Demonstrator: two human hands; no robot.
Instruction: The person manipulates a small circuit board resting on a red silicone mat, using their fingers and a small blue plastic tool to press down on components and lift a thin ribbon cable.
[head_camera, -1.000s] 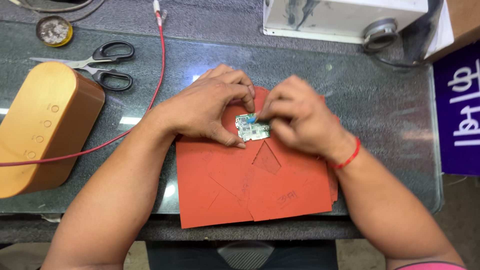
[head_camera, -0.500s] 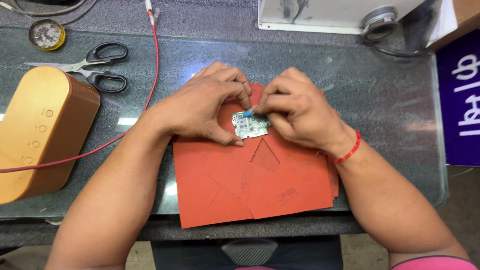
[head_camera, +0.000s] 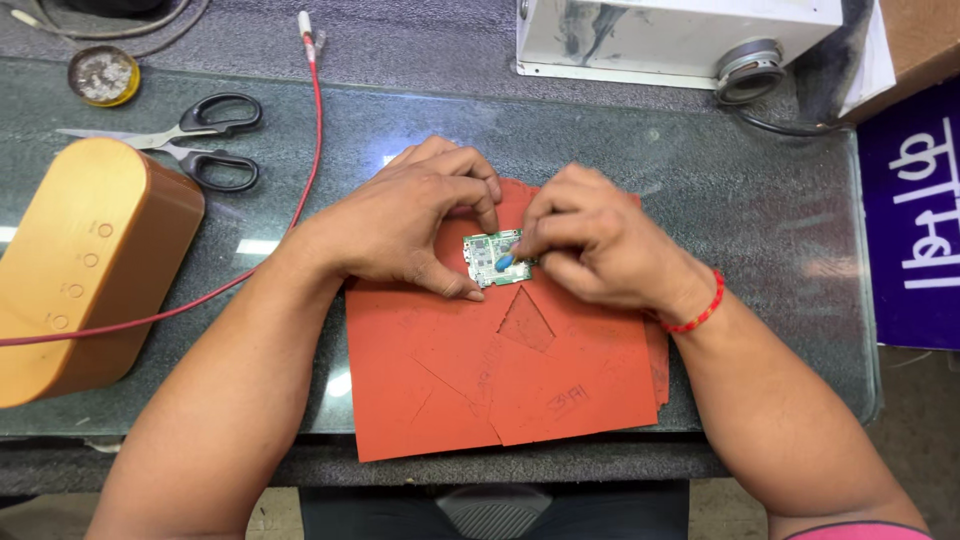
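A small green circuit board (head_camera: 491, 258) lies on an orange-red mat (head_camera: 500, 375) in the middle of the glass-topped bench. My left hand (head_camera: 405, 225) pinches the board's left and top edges with thumb and fingers. My right hand (head_camera: 590, 245) holds its right edge, with the fingertips over a small blue part on the board. A red thread band circles my right wrist.
A tan speaker-like box (head_camera: 85, 260) sits at the left, with a red wire (head_camera: 300, 150) running past it. Black-handled scissors (head_camera: 190, 140) and a small round tin (head_camera: 103, 75) lie at the back left. A white metal box (head_camera: 680, 35) stands at the back.
Both hands stay on the board; the fingers have only shifted slightly. The view has moved a little.
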